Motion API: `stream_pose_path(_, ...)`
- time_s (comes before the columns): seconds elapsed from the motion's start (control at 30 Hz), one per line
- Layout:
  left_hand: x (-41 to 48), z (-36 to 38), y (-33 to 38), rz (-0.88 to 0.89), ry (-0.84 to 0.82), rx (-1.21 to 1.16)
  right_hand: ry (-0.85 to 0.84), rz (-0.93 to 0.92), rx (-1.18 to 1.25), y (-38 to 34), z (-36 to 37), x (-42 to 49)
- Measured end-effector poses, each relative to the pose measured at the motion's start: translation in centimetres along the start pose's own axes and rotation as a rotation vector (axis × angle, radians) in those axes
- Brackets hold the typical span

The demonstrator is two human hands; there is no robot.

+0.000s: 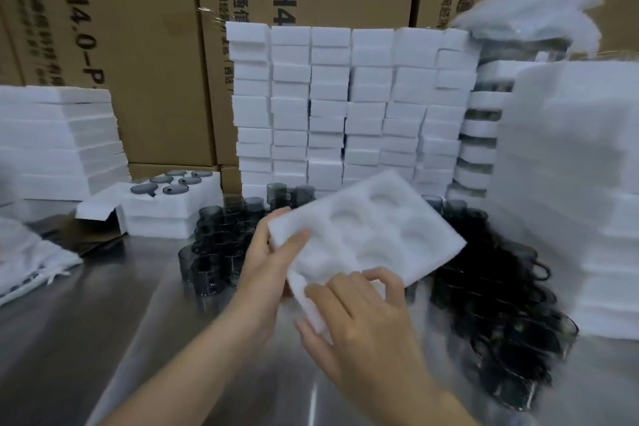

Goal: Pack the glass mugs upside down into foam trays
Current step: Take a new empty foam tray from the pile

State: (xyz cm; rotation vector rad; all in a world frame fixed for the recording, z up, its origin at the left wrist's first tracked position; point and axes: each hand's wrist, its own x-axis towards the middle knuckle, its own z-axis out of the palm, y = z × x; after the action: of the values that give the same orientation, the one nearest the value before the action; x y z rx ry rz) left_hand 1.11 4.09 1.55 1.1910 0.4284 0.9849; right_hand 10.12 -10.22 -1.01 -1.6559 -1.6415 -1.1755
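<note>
View: head camera, facing forward and down.
Foam tray (366, 235): centre of frame, held tilted above the table, far edge raised; round pockets facing up, all unfilled.
Left hand (269, 252): at 8 o'clock of the tray; thumb pressed on the top face at the left corner, fingers hidden beneath, gripping the tray.
Right hand (359, 318): at 6 o'clock of the tray; fingers curled over the near edge, holding it; motion blur on the fingertips.
Loose mugs (214, 252): dark glass, standing on the table in two clusters, one at 9 o'clock of the held tray, the other (501, 322) at 4 o'clock, blurred.
Packed tray (173, 197): at 10 o'clock, atop another white foam layer; round dark mug bases showing in its pockets.
Foam blocks (345, 107): at 12 o'clock, stacked in columns like a wall behind the mugs.
Foam sheets (570, 201): tall blurred stack at 3 o'clock; lower stack (58, 142) at 9 o'clock.
Cartons (138, 45): brown, printed, across the background.
Table (103, 322): shiny metal surface, from 6 to 8 o'clock.
</note>
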Motion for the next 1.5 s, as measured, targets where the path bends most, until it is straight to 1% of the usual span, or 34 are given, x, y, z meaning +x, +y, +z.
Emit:
stream_pose_path(0.03, -0.1, -0.9, 0.0, 0.031, -0.001, 0.042, -0.016, -0.037, 0.052, -0.1, -0.1, -0.3)
stream_pose_path(0.1, 0.2, -2.6, 0.6, 0.036, -0.041, 0.106, -0.007, -0.065, 0.194, 0.7, -0.8, -0.4)
stream_pose_path(0.2, 1.1, -4.9, 1.9, 0.007, -0.080, 0.186, 0.006, 0.019, 0.279, 3.1, -2.1, -0.1)
stream_pose_path(0.23, 1.4, -5.4, 1.9, -0.014, -0.083, 0.214, -0.029, 0.077, 0.287, 3.8, -2.6, 0.0)
stream_pose_path(0.37, 2.0, -6.2, 0.8, -0.135, -0.171, 0.351, -0.354, 0.306, 0.278, 5.3, -3.2, 0.1)
stream_pose_path(0.43, 1.8, -6.0, 0.5, -0.139, -0.254, 0.405, -0.511, 0.378, 0.309, 6.1, -3.2, 0.0)
stream_pose_path(0.53, 1.1, -5.3, 0.4, -0.138, -0.320, 0.500, -0.724, 0.437, 0.376, 7.3, -3.5, 0.1)
stream_pose_path(0.6, 0.6, -4.9, -0.1, -0.132, -0.354, 0.566, -0.830, 0.483, 0.446, 7.7, -3.5, 0.2)
stream_pose_path(0.63, 0.5, -4.8, -0.5, -0.103, -0.343, 0.608, -0.859, 0.501, 0.458, 7.9, -3.5, 0.1)
stream_pose_path(0.7, 0.4, -4.4, -0.8, 0.044, -0.264, 0.766, -0.871, 0.533, 0.455, 8.2, -3.3, 0.0)
stream_pose_path(0.77, 0.3, -4.3, -0.5, 0.245, -0.185, 0.974, -0.857, 0.543, 0.422, 8.4, -2.8, -0.2)
stream_pose_path(0.83, 0.0, -4.2, 0.0, 0.404, -0.183, 1.161, -0.864, 0.524, 0.350, 8.4, -2.3, -0.4)
stream_pose_path(0.87, -0.2, -4.2, 0.1, 0.441, -0.206, 1.186, -0.864, 0.519, 0.321, 8.3, -1.9, -0.5)
stream_pose_path(0.9, -0.4, -4.1, 0.1, 0.441, -0.239, 1.153, -0.859, 0.519, 0.306, 8.2, -1.5, -0.7)
stream_pose_path(0.97, -0.9, -3.6, -0.1, 0.379, -0.330, 1.066, -0.843, 0.527, 0.298, 8.0, -0.8, -1.0)
stream_pose_path(1.07, -1.4, -3.1, -0.9, 0.326, -0.438, 1.136, -0.863, 0.563, 0.331, 7.8, -0.3, -1.2)
stream_pose_path(1.13, -1.4, -3.0, -1.1, 0.291, -0.450, 1.149, -0.873, 0.555, 0.331, 7.6, -0.2, -1.4)
stream_pose_path(1.2, -1.1, -3.4, -1.0, 0.233, -0.460, 1.129, -0.844, 0.519, 0.328, 7.3, -0.1, -1.4)
stream_pose_path(1.3, -0.8, -4.0, -0.8, 0.160, -0.530, 1.161, -0.810, 0.532, 0.383, 7.1, 0.0, -1.3)
stream_pose_path(1.43, -0.4, -4.2, -1.0, 0.166, -0.495, 1.162, -0.825, 0.532, 0.422, 7.2, 0.1, -1.5)
stream_pose_path(1.5, -0.5, -4.3, -1.1, 0.201, -0.500, 1.155, -0.820, 0.509, 0.408, 7.2, 0.2, -1.5)
